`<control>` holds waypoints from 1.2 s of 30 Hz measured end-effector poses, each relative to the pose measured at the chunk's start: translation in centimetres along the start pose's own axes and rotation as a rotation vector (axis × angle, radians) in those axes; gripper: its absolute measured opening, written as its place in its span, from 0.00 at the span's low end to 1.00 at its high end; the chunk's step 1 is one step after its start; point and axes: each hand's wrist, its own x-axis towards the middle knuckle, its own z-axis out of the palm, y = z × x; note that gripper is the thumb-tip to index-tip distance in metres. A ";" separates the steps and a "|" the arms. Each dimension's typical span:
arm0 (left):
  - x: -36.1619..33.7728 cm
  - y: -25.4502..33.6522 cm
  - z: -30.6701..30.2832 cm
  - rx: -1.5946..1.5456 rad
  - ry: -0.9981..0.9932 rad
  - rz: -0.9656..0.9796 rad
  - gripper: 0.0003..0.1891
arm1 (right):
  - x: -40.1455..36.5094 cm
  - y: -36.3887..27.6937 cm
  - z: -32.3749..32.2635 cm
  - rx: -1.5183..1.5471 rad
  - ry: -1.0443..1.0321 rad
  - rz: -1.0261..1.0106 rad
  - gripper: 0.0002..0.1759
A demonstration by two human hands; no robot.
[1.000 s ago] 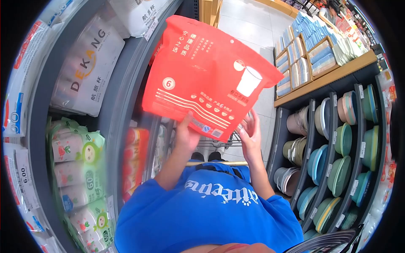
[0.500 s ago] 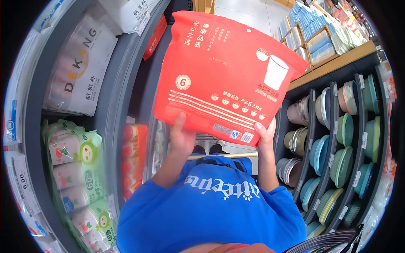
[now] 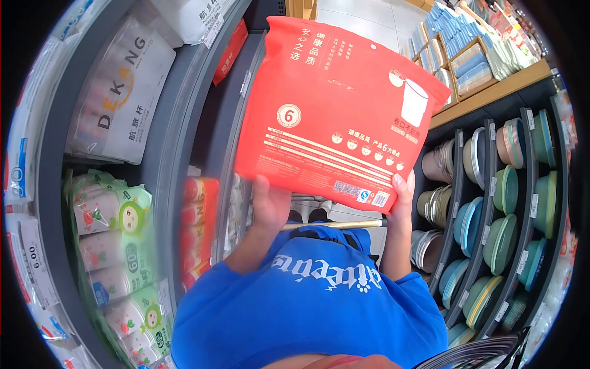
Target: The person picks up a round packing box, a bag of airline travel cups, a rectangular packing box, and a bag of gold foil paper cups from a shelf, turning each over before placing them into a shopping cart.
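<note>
A large red pack of paper cups (image 3: 332, 117), with a white cup printed on it, is held up in front of me between both hands. My left hand (image 3: 268, 200) grips its lower left edge, the fingers mostly hidden behind the pack. At the lower right corner, beside the barcode, my right hand (image 3: 402, 194) has its thumb on the front while the other fingers are out of sight behind. The pack is tilted, its right side lower than its left.
Shelves on my left hold green packs of cups (image 3: 117, 240), a clear DEKANG bag (image 3: 120, 92) and red packs (image 3: 200, 227). To my right, racks carry stacked bowls (image 3: 504, 237). Blue folded goods (image 3: 455, 31) fill a wooden display at the back right. A pale rail (image 3: 338, 225) crosses behind the pack.
The red pack and both hands have shifted slightly to the right in view. Both hands keep their hold on it.
</note>
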 end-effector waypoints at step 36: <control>0.6 0.0 0.6 -0.031 0.031 -0.075 0.35 | 0.2 -0.6 0.6 0.012 0.025 0.029 0.36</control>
